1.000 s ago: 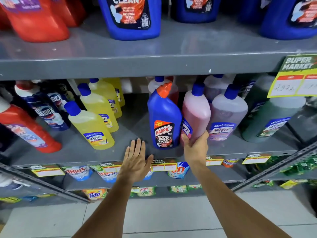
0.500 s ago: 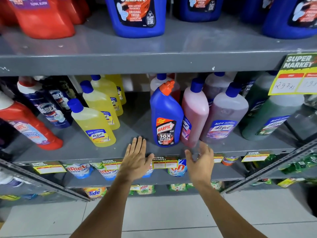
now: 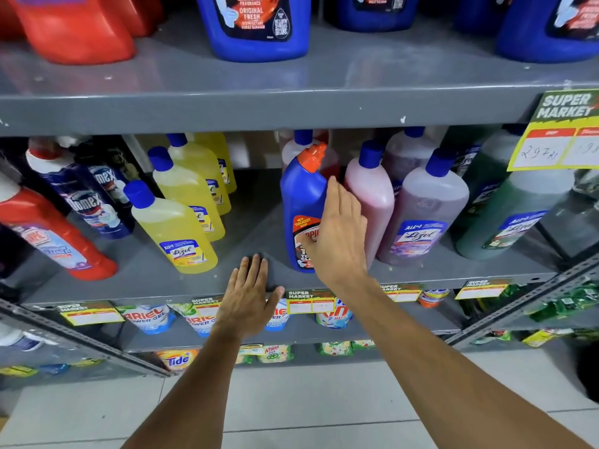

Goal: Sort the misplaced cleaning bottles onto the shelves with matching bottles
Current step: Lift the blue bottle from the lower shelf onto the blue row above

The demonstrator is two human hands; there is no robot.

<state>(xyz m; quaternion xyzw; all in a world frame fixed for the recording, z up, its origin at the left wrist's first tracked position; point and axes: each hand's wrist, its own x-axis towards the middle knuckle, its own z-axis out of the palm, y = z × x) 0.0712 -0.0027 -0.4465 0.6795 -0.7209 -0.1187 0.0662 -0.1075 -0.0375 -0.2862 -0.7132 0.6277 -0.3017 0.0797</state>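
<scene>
A blue Harpic bottle (image 3: 299, 196) with an orange cap stands on the grey middle shelf (image 3: 146, 283), among pink (image 3: 369, 196) and lilac Lizol bottles (image 3: 421, 215). My right hand (image 3: 340, 234) is on it: the fingers run up its right side, between it and the pink bottle, and the thumb lies across the label. My left hand (image 3: 249, 293) rests flat on the shelf's front edge, fingers apart, holding nothing. Larger blue Harpic bottles (image 3: 256, 24) stand on the shelf above.
Yellow Lizol bottles (image 3: 175, 228) stand to the left, then Domex bottles (image 3: 87, 202) and a red Harpic bottle (image 3: 48, 234). Green bottles (image 3: 505, 215) are at the right under a hanging price card (image 3: 557, 131). Red jugs (image 3: 74, 27) sit upper left. Detergent pouches (image 3: 149, 315) fill the shelf below.
My right hand let go of the pink bottle, dropped to the shelf edge, then rose onto the blue Harpic bottle. The left hand stayed on the shelf edge.
</scene>
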